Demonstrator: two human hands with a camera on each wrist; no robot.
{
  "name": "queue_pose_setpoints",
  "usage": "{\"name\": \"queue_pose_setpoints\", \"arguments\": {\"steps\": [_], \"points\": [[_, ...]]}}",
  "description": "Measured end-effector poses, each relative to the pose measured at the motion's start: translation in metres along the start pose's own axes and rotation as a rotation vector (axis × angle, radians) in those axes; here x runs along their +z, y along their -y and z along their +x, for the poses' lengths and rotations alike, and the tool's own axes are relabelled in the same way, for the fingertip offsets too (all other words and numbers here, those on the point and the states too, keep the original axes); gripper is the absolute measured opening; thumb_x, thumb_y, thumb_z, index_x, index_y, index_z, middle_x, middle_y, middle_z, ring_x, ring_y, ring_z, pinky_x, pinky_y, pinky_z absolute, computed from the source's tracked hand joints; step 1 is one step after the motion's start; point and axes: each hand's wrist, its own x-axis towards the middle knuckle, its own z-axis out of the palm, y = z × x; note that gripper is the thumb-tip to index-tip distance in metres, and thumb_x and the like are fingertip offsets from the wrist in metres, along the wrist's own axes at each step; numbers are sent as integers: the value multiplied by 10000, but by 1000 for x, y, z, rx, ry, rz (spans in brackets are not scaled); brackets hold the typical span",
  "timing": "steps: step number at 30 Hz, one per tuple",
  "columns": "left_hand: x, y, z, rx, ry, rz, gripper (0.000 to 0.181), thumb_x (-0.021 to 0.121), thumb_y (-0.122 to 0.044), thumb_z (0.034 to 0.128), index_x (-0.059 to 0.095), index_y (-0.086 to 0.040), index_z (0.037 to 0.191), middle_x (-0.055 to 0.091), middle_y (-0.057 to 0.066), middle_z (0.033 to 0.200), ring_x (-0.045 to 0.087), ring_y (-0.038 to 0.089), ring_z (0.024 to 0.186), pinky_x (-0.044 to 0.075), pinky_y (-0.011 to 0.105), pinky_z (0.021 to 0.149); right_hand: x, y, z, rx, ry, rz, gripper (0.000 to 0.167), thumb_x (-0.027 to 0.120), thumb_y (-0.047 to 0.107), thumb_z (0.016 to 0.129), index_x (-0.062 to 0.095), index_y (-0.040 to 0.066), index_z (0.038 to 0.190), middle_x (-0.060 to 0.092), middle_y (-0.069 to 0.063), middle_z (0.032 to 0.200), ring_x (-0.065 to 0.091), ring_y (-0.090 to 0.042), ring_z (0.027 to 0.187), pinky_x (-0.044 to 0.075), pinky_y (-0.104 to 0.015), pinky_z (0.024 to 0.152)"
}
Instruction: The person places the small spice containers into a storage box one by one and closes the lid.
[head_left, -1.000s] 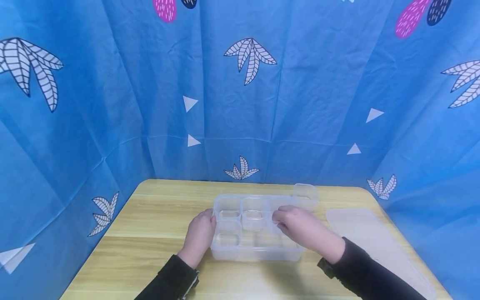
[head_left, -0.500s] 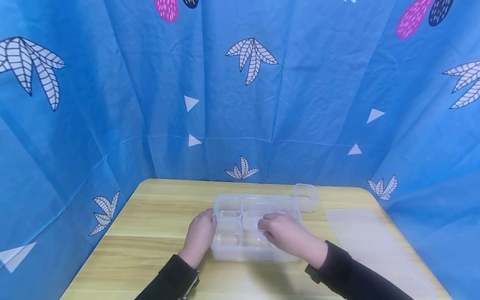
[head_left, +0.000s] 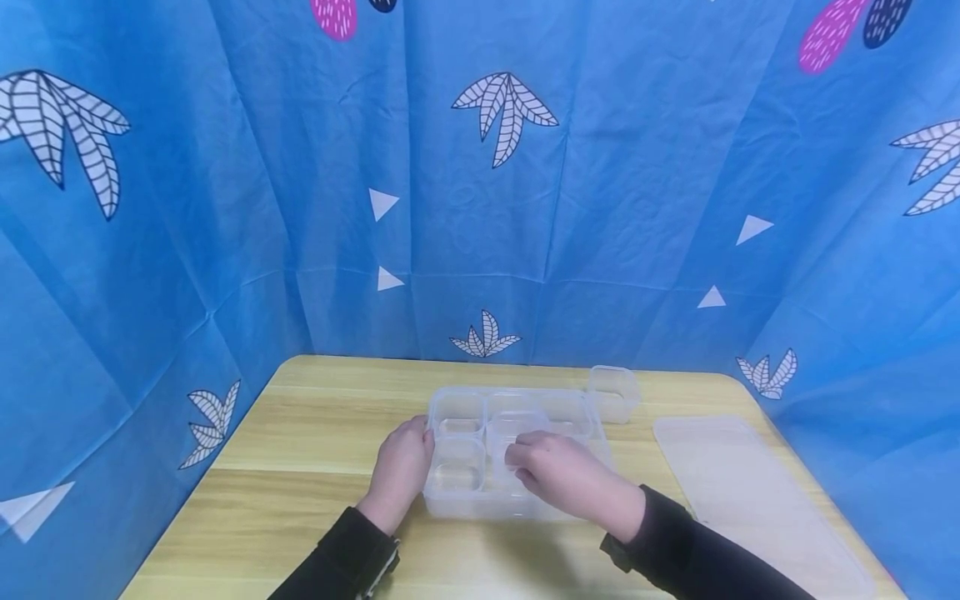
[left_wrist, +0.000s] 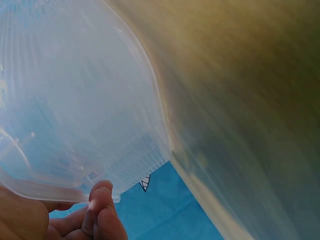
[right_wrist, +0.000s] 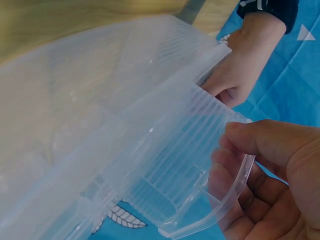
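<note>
A clear plastic storage box [head_left: 480, 505] sits on the table with small clear containers inside, one at back left [head_left: 459, 407] and one at front left [head_left: 456, 471]. My left hand [head_left: 402, 465] grips the box's left rim; in the left wrist view its fingers [left_wrist: 102, 200] curl at the rim. With my right hand [head_left: 573, 477] I pinch the rim of another small container [right_wrist: 185, 150], thumb on one side and fingers on the other. That container is raised partly above the box's middle, slightly tilted. Its lower part is hard to make out through the clear plastic.
One more small clear container [head_left: 615, 396] stands on the table [head_left: 300, 433], behind the box's right back corner. A flat translucent lid [head_left: 750, 500] lies on the right. Blue patterned cloth [head_left: 480, 208] hangs behind the table and along its sides.
My right hand has moved left and slightly toward me with the small container, from the box's right side to its middle. My left hand has kept its grip on the rim.
</note>
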Motion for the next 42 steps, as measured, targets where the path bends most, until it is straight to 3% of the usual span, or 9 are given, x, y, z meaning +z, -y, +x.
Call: {"name": "queue_pose_setpoints", "arguments": {"steps": [16, 30, 42], "points": [[2, 2, 0, -20, 16, -5, 328, 540, -110, 1016, 603, 108, 1254, 666, 264, 1158, 650, 413, 1074, 551, 509, 912, 20, -3, -1, 11, 51, 32, 402, 643, -120, 752, 355, 156, 698, 298, 84, 687, 317, -66, 639, 276, -184, 562], [2, 0, 0, -3, 4, 4, 322, 539, -118, 1021, 612, 109, 1238, 674, 256, 1135, 660, 400, 1058, 560, 489, 902, 28, -5, -1, 35, 93, 26, 364, 700, -58, 792, 423, 161, 705, 405, 97, 692, 377, -57, 641, 355, -176, 580], [0, -1, 1, -15, 11, -5, 316, 543, -109, 1017, 615, 105, 1239, 675, 252, 1135, 657, 404, 1059, 555, 502, 904, 28, -6, 0, 42, 123, 48, 358, 705, -52, 808, 433, 162, 716, 394, 101, 697, 371, -56, 648, 353, -179, 588]]}}
